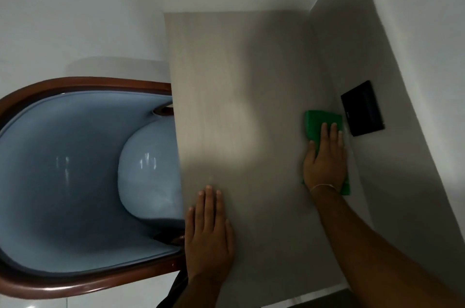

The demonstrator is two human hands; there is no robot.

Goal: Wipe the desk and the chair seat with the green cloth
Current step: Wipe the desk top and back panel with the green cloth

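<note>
The pale wood-grain desk [239,96] fills the middle of the head view. A green cloth [317,123] lies flat on its right side, close to the wall panel. My right hand [325,160] presses flat on top of the cloth, fingers together and extended. My left hand [208,232] rests palm down on the bare desk near its left edge, holding nothing. A chair with a blue padded seat [148,169] and a dark wooden frame [75,84] is tucked partly under the desk on the left.
A black rectangular panel [362,107] is set on the grey wall surface just beyond the cloth. White floor tiles surround the chair. A white wall runs along the right side.
</note>
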